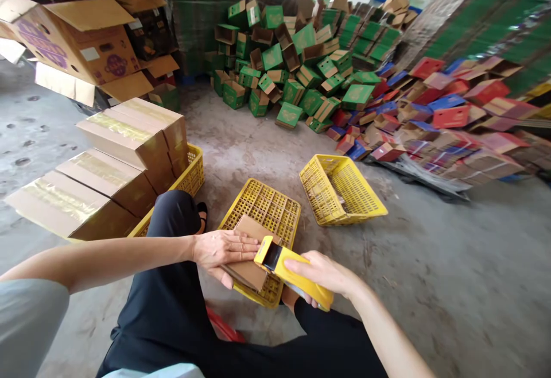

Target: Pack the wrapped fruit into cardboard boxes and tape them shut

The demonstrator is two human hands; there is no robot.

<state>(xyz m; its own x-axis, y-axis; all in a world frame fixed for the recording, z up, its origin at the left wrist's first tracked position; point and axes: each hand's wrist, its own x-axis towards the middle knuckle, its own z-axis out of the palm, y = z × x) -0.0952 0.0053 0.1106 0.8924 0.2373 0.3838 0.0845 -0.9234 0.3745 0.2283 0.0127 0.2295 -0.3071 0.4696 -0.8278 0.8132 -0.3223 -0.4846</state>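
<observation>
At the lower centre of the frame, a brown cardboard piece (pixel 249 274) is laid on an upturned yellow crate (pixel 286 208), whose gridded base is turned upward. The cardboard is covered in part by the left hand (pixel 224 250), which is spread flat across it with the fingers extended; nothing is gripped by that hand. Just to the right, a yellow hand tool (pixel 298 280) with a dark section near its front end is gripped in the right hand (pixel 329 272), the thumb laid along its upper side. The front of the tool is held over the right part of the cardboard, close to the left fingertips; whether the cardboard is touched by it cannot be told.

At the left of the frame, brown boxes (pixel 146 137) sealed with tape are stacked in and above another yellow crate (pixel 196 170). Right of centre, an open yellow crate (pixel 318 188) is seen on the concrete floor (pixel 241 137). The upper centre is filled by a heap of green boxes (pixel 303 102), and the right by piled red and blue boxes (pixel 450 116). At upper left, a purple-printed carton (pixel 81 50) is seen with its flaps open.
</observation>
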